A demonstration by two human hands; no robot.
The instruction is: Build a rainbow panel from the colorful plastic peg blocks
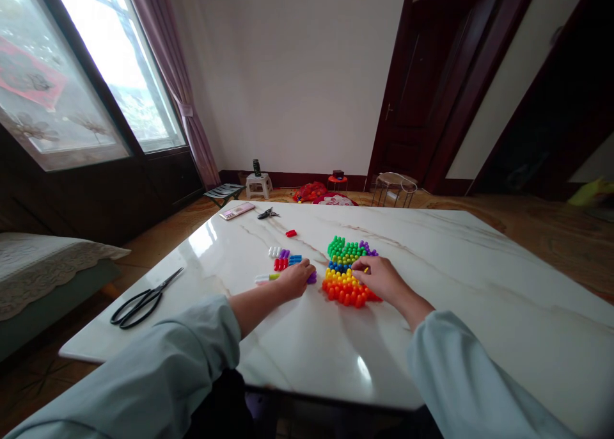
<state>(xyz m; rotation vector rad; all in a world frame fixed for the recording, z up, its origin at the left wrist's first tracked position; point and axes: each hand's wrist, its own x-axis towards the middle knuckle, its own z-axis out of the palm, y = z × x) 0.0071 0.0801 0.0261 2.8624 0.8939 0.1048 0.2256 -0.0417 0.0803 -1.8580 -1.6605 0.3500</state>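
My left hand [298, 279] rests over the small plastic pieces left of centre, fingers bent and closed at the tips; a purple piece [312, 278] shows by them, but what they grip is hidden. Close by lie groups of white [275, 252], red [281, 264] and blue [295, 259] pieces. My right hand [378, 278] reaches over the right side of a cluster of round-headed pieces, banded green [341, 247], blue [339, 268], yellow [336, 275] and orange [346, 293]. Its thumb and finger pinch a small yellow piece [366, 271]. Some purple pieces [367, 247] sit at the cluster's far right.
Black-handled scissors [139, 306] lie on the left of the white marbled table [480, 298]. Toward the far edge are a pink phone [237, 211], a dark tool like small pliers [267, 214] and a single red piece [291, 233]. Stools [259, 184] stand beyond.
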